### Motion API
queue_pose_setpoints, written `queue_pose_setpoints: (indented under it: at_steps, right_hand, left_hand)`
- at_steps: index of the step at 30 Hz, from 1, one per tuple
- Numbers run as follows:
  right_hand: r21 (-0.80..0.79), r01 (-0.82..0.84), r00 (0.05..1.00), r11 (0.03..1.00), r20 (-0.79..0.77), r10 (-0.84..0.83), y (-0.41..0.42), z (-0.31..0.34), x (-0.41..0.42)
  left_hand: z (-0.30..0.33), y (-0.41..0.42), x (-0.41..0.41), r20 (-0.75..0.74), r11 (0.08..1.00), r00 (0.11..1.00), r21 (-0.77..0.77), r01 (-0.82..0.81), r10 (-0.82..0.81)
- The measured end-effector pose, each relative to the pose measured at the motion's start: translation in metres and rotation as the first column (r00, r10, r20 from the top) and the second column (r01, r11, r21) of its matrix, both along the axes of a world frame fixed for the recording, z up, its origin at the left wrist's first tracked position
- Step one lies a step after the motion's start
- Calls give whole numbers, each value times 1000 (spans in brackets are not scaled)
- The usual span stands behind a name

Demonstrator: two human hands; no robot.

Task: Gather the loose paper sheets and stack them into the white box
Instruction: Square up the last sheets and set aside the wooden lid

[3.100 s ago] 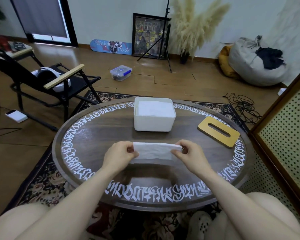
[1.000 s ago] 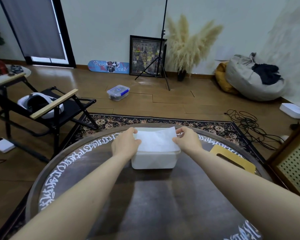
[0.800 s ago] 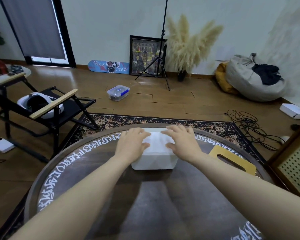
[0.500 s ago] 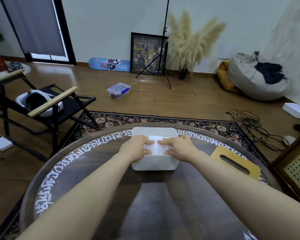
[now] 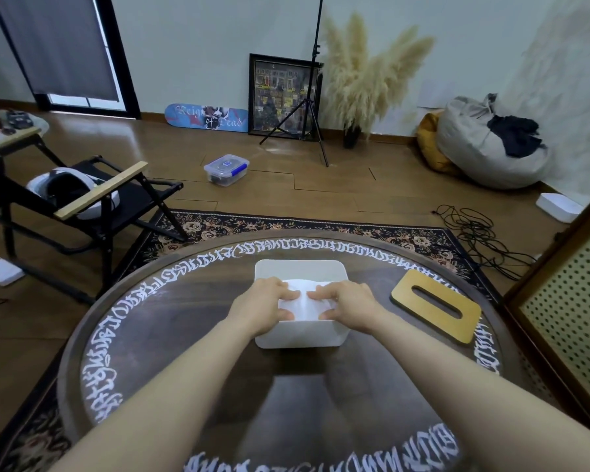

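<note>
White box (image 5: pixel 300 333) at frame centre on the dark round table (image 5: pixel 171 321), left hand (image 5: pixel 264 310) and right hand (image 5: pixel 349 306) pressing flat, fingers relaxed, on the paper sheets (image 5: pixel 302 303) inside (nothing gripped), wooden slotted lid (image 5: pixel 436 306) at right.

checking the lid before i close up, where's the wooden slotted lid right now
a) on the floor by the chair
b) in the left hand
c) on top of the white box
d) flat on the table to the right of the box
d: the wooden slotted lid lies flat on the table, right of the white box, apart from both hands.
</note>
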State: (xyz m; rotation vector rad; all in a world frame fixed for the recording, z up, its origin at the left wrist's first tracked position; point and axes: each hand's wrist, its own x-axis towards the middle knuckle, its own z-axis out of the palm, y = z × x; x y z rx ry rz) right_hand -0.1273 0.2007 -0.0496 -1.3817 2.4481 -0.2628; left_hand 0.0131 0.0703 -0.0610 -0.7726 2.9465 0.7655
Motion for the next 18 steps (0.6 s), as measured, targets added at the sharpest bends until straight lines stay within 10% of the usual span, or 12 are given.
queue_pose_setpoints:
  at_steps: [18]
  right_hand:
    - [67,-3,993,998,-114,11,61,4,70]
  left_hand:
    - [11,74,52,153,989,987,-131,76,-55]
